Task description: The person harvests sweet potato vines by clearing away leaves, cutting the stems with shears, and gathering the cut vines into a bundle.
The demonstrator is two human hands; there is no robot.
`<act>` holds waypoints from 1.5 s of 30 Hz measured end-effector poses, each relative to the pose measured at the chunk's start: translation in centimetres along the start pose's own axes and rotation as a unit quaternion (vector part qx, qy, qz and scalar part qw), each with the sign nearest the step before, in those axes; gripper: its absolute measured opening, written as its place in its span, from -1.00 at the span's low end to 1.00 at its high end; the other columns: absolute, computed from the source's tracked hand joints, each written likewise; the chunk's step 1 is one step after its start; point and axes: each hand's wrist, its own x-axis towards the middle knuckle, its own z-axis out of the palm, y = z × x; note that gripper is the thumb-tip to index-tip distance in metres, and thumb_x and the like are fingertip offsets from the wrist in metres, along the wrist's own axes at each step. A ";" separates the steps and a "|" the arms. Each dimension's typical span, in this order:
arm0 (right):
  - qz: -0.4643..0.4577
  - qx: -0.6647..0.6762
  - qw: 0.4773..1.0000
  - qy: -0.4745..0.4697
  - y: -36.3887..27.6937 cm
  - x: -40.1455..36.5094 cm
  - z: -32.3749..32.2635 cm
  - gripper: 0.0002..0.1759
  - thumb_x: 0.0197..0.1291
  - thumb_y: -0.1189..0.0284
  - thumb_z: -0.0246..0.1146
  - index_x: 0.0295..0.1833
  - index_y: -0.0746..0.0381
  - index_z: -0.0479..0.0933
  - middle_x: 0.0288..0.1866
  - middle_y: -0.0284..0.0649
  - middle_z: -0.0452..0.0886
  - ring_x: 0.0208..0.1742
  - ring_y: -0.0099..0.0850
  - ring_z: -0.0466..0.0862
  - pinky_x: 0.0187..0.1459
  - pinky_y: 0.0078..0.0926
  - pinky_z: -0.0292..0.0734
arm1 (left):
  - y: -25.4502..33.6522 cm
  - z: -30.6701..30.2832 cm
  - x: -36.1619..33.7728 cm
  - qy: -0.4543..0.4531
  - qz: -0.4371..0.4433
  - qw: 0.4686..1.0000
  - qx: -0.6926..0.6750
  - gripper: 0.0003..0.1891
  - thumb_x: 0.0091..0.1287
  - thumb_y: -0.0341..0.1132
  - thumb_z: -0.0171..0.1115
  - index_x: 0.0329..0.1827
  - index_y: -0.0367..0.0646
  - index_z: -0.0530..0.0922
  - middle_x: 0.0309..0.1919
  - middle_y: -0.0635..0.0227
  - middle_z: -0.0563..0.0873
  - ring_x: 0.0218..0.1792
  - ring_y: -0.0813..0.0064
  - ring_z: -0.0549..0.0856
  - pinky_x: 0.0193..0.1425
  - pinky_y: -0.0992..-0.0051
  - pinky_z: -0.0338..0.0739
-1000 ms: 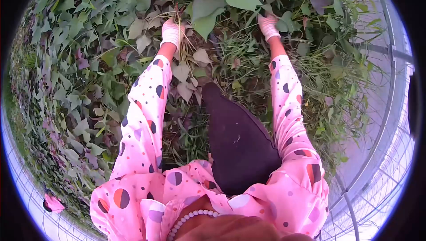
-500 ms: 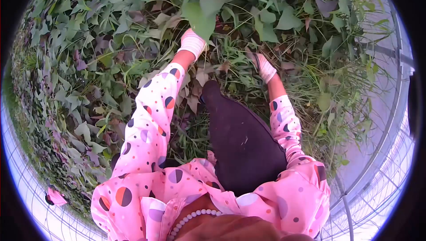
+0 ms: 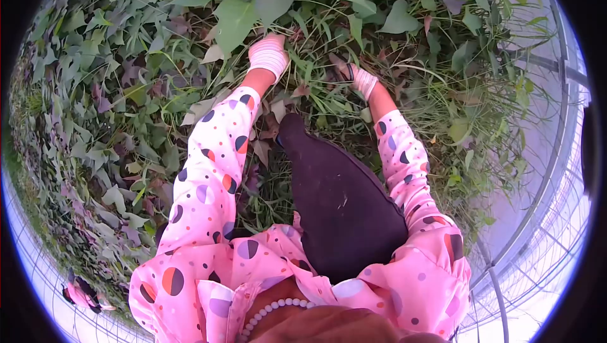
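Note:
My left hand (image 3: 269, 55), wrapped in a pale pink striped band, reaches into broad green leaves (image 3: 235, 24) at the top centre. Its fingers are mostly hidden by leaves and grass, so what they hold is unclear. To its right, my right hand (image 3: 354, 76), with a similar band and a dark loop round it, is low in the grass (image 3: 316, 71). Its fingertips are too dim and small to make out. Both arms wear pink sleeves with coloured dots. My dark-clad knee (image 3: 292, 129) lies between the arms.
Leafy vines (image 3: 114, 109) spread across the left and top. Grass tufts (image 3: 474, 134) border a grey strip (image 3: 528, 140) on the right, beside a curved metal frame (image 3: 559, 122). A person in pink (image 3: 81, 294) is far off at the lower left.
My left hand now shows more below the large leaves, which have shifted left. My right hand has moved left, nearer to my left hand. More of the distant person shows.

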 end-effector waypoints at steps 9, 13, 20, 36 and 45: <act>-0.230 0.003 0.969 0.094 5.5 6.7 -2.2 -0.53 0.31 0.08 0.11 0.14 0.20 0.53 -0.12 -0.22 0.64 -0.16 -0.38 0.62 -0.10 -0.39 0.52 | 1.8 -0.2 -1.8 0.010 0.026 0.999 -0.021 -0.67 0.14 -0.34 0.12 -0.01 -0.10 0.62 -0.04 0.12 0.68 0.00 0.09 0.66 0.04 0.23 0.58; -0.246 -0.385 0.853 0.252 7.3 6.2 -1.8 -0.63 0.30 0.37 0.01 0.15 0.18 0.52 -0.19 -0.02 0.61 -0.13 -0.08 0.64 -0.02 -0.30 0.49 | 1.0 -1.5 -3.1 0.006 -0.007 0.999 -0.047 -0.63 0.12 -0.33 0.18 0.02 -0.18 0.60 -0.06 0.05 0.68 0.00 0.05 0.65 0.04 0.23 0.57; -0.180 0.242 0.880 0.366 1.8 -6.6 -4.1 -0.36 0.29 -0.15 0.08 -0.21 0.29 0.58 -0.51 -0.24 0.61 -0.63 -0.49 0.54 -0.59 -0.58 0.34 | -11.9 -3.9 -15.6 0.267 -0.111 0.702 -0.651 -0.71 0.21 -0.37 0.33 -0.02 -0.24 0.57 -0.18 0.24 0.66 -0.21 0.43 0.68 -0.18 0.51 0.59; -0.103 0.223 0.959 0.140 3.1 -2.4 -8.0 -0.32 0.13 -0.31 0.08 -0.07 0.08 0.57 -0.28 -0.26 0.64 -0.34 -0.38 0.56 -0.30 -0.47 0.44 | -10.0 0.6 -18.6 0.181 -0.013 0.557 -0.810 -0.78 0.43 -0.37 0.03 0.06 -0.27 0.46 -0.10 0.20 0.59 -0.11 0.39 0.63 0.08 0.41 0.63; -0.106 0.086 0.935 0.327 2.2 -0.3 -7.8 -0.51 0.33 -0.03 0.03 -0.33 0.19 0.52 -0.51 -0.31 0.54 -0.61 -0.41 0.48 -0.57 -0.46 0.34 | -5.7 7.3 -11.7 0.213 0.107 0.868 -0.435 -0.69 0.00 -0.31 0.34 -0.18 -0.19 0.58 -0.45 0.20 0.60 -0.40 0.14 0.60 -0.28 0.25 0.48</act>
